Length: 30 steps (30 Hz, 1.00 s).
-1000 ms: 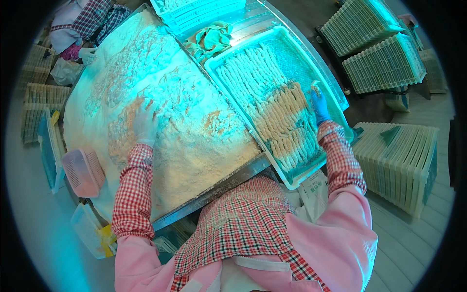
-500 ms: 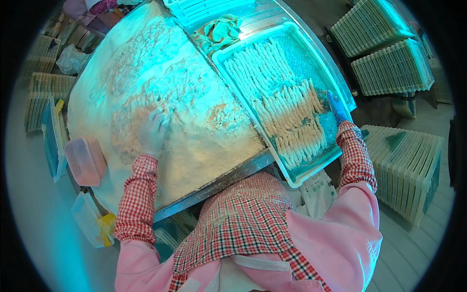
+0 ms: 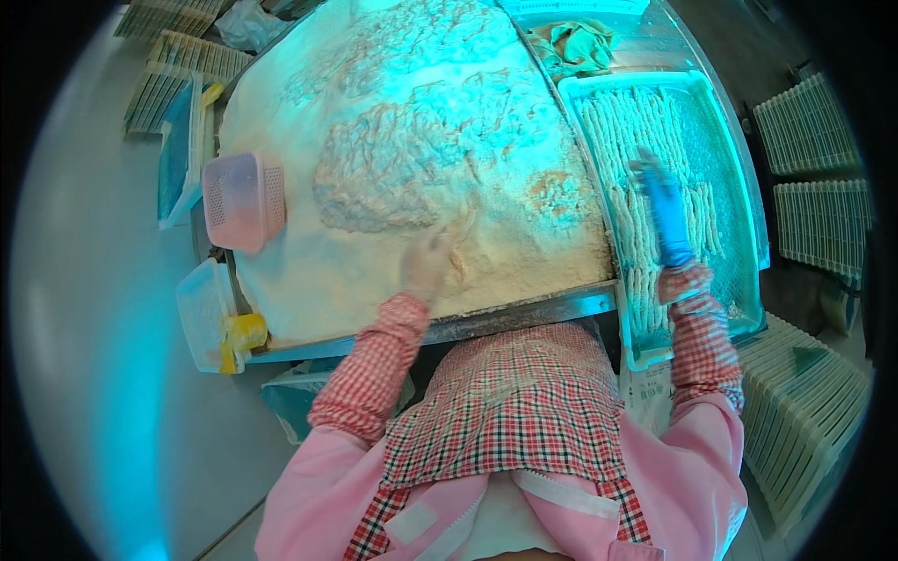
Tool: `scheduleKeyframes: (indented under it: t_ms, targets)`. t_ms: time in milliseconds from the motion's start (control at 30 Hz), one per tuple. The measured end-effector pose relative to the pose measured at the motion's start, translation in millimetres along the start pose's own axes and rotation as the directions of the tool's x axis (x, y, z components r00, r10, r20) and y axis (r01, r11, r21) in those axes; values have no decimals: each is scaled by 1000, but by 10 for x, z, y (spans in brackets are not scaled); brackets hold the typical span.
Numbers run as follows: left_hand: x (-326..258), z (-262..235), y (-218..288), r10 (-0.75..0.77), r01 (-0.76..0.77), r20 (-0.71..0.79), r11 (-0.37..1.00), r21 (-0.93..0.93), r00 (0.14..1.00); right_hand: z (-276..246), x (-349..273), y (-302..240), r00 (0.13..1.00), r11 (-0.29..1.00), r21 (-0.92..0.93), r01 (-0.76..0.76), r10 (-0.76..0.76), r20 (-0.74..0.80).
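Observation:
My left hand (image 3: 427,262), gloved and coated in crumbs, rests flat on a big heap of pale breadcrumbs (image 3: 393,159) that covers a metal table (image 3: 524,313). My right hand (image 3: 662,201), in a blue glove, reaches over a light blue perforated tray (image 3: 739,187) to the right of the heap. The tray holds rows of long breaded sticks (image 3: 636,168), and the blue glove lies over them with fingers stretched forward. Whether it pinches a stick I cannot make out. Red checked sleeves and a pink apron fill the lower part of the view.
A pink perforated basket (image 3: 245,201) sits at the heap's left edge. A clear plastic tub (image 3: 204,313) with yellow tape stands at the table's left corner. Stacks of empty trays (image 3: 809,136) stand right and lower right (image 3: 804,411). A green cloth (image 3: 575,45) lies at the back.
The view has swung and come closer over the table. My left hand slid back toward the heap's near edge. My right hand moved from the tray's right rim to over the sticks.

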State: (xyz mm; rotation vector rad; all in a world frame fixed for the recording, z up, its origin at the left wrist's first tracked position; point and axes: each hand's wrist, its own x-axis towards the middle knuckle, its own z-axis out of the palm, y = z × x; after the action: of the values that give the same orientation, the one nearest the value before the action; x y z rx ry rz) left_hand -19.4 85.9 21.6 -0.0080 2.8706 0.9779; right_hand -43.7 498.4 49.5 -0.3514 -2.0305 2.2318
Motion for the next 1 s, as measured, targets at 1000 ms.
scheduleKeyframes:
  t_ms: [1000]
  targets:
    - [-240,40,485,220,-221,-295,975,30,930,2305,-1089,458,659,433,509,-744,604,449]
